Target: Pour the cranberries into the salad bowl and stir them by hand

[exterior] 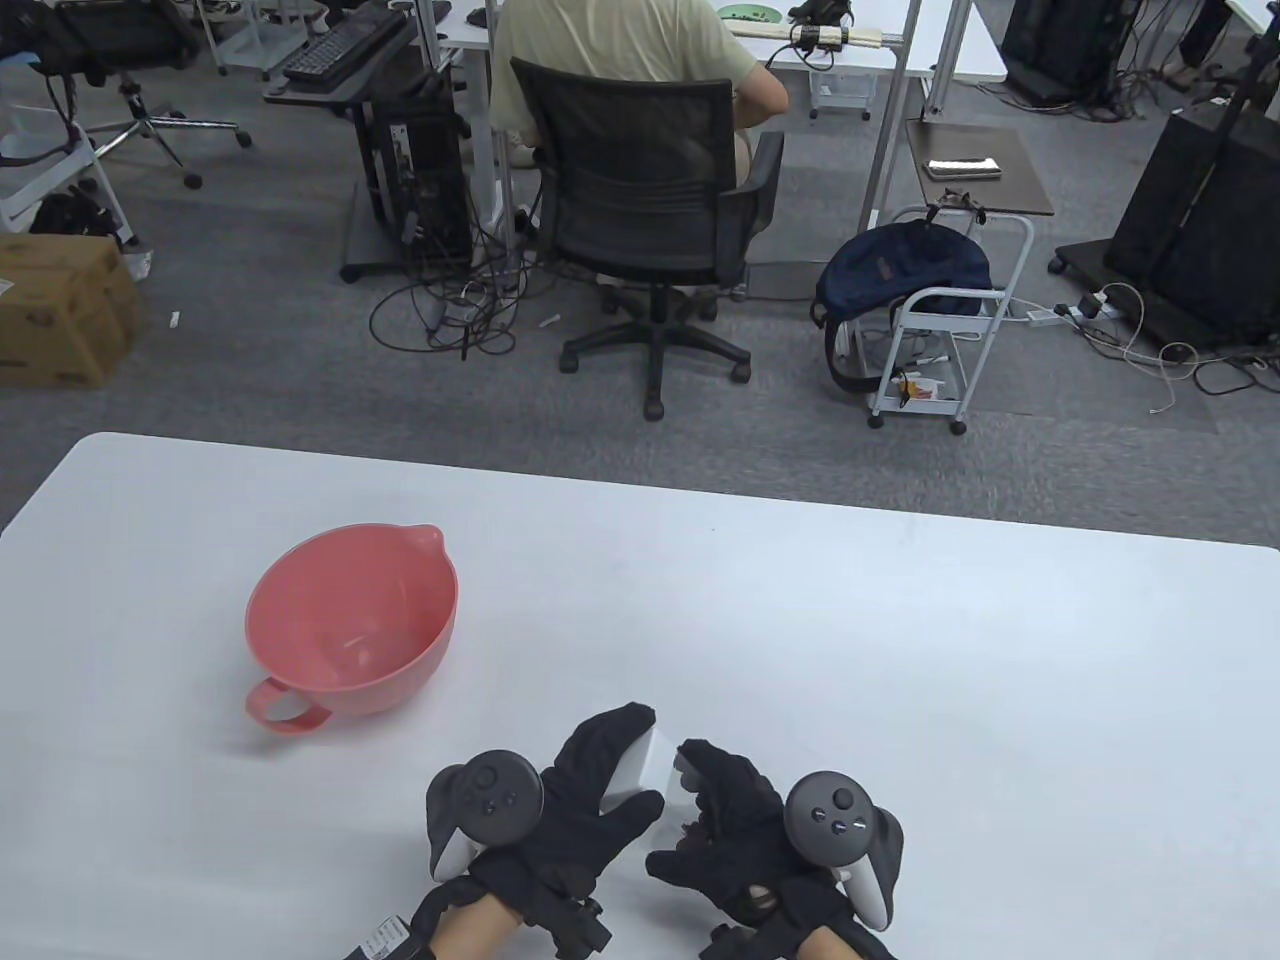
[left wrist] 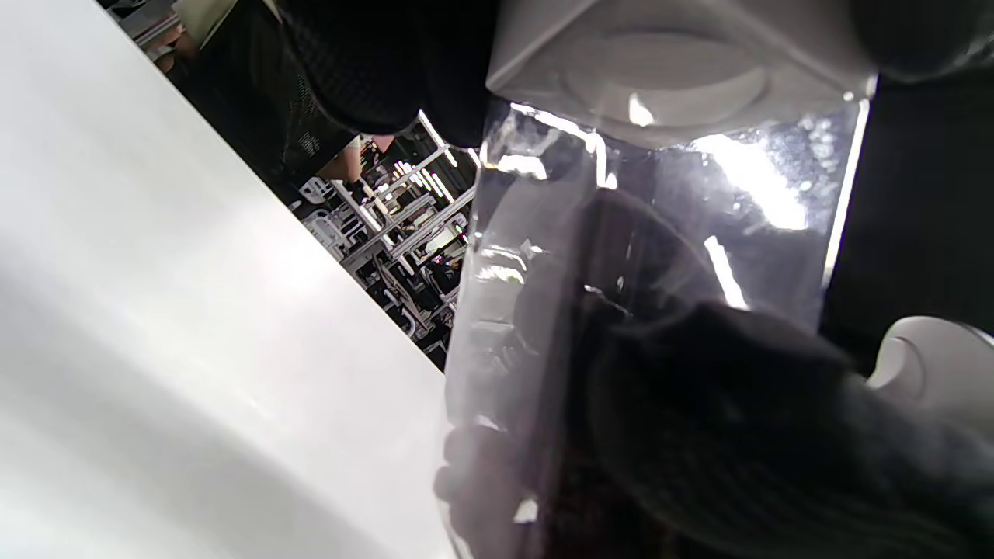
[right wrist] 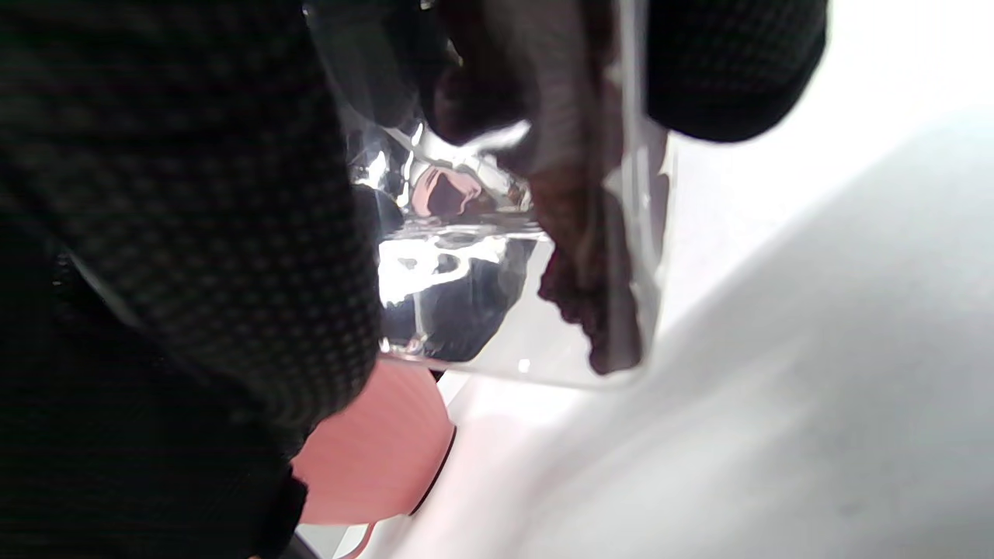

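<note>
A clear square container [exterior: 628,782] with a white lid [left wrist: 668,70] stands near the table's front edge, and my two gloved hands meet around it. My left hand [exterior: 640,762] wraps its body, fingers on the far side and thumb on the near side. The curled fingers of my right hand [exterior: 680,800] grip the lid's right edge. In the right wrist view, dark red cranberries [right wrist: 582,272] show through the container wall [right wrist: 466,310]. The pink salad bowl [exterior: 352,622], with a spout and a loop handle, stands to the far left of the hands, and nothing shows inside it.
The white table [exterior: 900,650] reaches well to the right and behind the hands. Beyond its far edge are an office floor, a person seated on a black chair [exterior: 640,200], a small white cart [exterior: 940,320] and cables.
</note>
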{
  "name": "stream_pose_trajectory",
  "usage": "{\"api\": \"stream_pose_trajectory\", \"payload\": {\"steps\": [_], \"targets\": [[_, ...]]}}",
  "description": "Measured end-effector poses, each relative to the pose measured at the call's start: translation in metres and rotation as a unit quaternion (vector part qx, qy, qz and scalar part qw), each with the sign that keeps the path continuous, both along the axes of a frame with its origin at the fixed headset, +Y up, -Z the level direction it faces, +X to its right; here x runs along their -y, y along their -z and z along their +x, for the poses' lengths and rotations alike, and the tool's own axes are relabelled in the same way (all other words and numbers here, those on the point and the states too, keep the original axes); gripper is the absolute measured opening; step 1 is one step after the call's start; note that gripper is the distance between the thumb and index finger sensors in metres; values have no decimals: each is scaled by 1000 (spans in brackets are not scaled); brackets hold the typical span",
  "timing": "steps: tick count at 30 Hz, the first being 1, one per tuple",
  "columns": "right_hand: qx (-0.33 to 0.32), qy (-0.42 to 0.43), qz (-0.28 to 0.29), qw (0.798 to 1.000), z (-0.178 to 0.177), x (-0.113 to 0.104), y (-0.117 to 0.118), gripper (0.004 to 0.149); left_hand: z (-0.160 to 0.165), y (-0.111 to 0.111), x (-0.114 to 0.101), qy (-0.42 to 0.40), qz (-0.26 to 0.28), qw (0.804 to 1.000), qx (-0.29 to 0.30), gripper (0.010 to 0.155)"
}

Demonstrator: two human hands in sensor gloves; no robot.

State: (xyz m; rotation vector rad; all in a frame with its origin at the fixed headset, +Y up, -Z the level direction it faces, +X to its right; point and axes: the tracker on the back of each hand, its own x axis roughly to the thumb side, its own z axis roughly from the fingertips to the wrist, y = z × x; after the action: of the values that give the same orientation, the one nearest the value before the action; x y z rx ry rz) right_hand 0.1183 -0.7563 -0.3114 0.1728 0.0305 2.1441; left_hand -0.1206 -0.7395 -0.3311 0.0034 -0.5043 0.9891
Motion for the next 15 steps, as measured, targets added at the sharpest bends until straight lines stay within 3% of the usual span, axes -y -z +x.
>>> {"api": "stream_pose_trajectory", "payload": {"steps": [15], "targets": [[32, -12, 3, 999, -10, 1, -4, 100, 0, 3, -5, -6, -49, 999, -17, 89]]}}
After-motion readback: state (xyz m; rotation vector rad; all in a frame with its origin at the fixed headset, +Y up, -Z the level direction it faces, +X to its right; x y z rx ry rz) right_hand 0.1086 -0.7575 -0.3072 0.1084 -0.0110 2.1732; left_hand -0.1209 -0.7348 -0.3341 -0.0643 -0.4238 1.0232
